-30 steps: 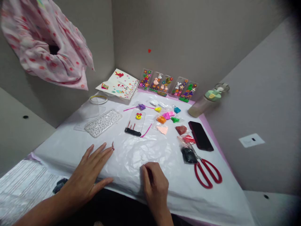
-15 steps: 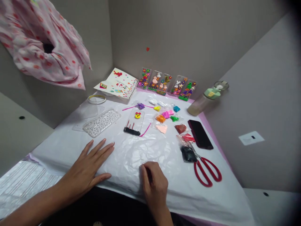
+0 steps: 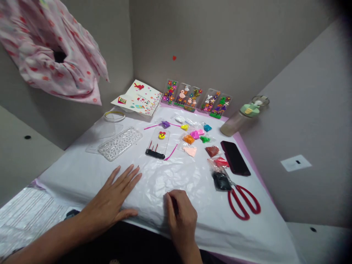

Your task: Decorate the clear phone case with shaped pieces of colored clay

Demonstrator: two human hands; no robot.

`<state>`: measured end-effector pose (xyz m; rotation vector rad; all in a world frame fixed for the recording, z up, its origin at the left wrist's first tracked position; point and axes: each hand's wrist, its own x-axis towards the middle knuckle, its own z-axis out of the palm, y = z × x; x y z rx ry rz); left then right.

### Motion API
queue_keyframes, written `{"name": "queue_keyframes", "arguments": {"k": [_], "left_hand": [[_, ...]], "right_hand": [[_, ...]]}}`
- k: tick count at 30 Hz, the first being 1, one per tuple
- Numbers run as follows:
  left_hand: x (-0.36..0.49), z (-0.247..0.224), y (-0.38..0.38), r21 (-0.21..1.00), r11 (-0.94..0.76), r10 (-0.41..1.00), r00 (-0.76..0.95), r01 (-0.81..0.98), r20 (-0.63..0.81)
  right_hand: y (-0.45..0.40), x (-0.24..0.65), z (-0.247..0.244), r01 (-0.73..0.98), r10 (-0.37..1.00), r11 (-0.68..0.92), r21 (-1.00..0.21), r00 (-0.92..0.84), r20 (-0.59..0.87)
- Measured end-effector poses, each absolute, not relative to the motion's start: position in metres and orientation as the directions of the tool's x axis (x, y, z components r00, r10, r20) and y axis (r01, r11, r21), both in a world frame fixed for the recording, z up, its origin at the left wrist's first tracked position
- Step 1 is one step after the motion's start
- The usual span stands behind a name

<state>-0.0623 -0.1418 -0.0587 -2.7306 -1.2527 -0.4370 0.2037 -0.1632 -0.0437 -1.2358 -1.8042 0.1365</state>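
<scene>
My left hand (image 3: 110, 203) lies flat on the white plastic sheet (image 3: 63, 176), fingers apart, holding nothing. To its right, my right hand (image 3: 182, 214) rests on the sheet near the front edge, thumb and fingers pinched together; what they hold, if anything, is hidden. Beyond the hands lies a clear phone case (image 3: 155, 153) with a black clay strip at its bottom, thin brown upright strips and a yellow chick face (image 3: 162, 135) with a red top. Thin pink strips (image 3: 171, 152) lie beside and behind it. A textured clear case (image 3: 120, 143) sits past my left fingertips.
Several bagged clay pieces, including orange (image 3: 189, 139) and black (image 3: 221, 181), lie at centre right. Red-handled scissors (image 3: 239, 201), a dark phone (image 3: 235, 158) and a bottle (image 3: 233, 123) stand or lie rightward. Decorated cases (image 3: 211, 101) lean on the wall beside a notebook (image 3: 140, 99).
My left hand has slid a little to the right across the sheet. The right hand keeps its pinched pose in nearly the same place.
</scene>
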Motion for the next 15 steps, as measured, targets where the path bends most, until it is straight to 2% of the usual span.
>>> {"name": "queue_keyframes", "arguments": {"k": [5, 11, 15], "left_hand": [[-0.073, -0.059, -0.145, 0.028, -0.598, 0.771, 0.565, 0.801, 0.296], [-0.057, -0.059, -0.151, 0.023, -0.675, 0.704, 0.634, 0.738, 0.319], [-0.064, -0.059, -0.151, 0.028, -0.605, 0.764, 0.571, 0.796, 0.301]], "right_hand": [[-0.163, 0.203, -0.045, 0.692, 0.775, 0.498, -0.522, -0.086, 0.626], [-0.163, 0.203, -0.046, 0.703, 0.766, 0.504, -0.502, -0.095, 0.635], [-0.163, 0.204, -0.046, 0.703, 0.770, 0.503, -0.502, -0.101, 0.630]]}}
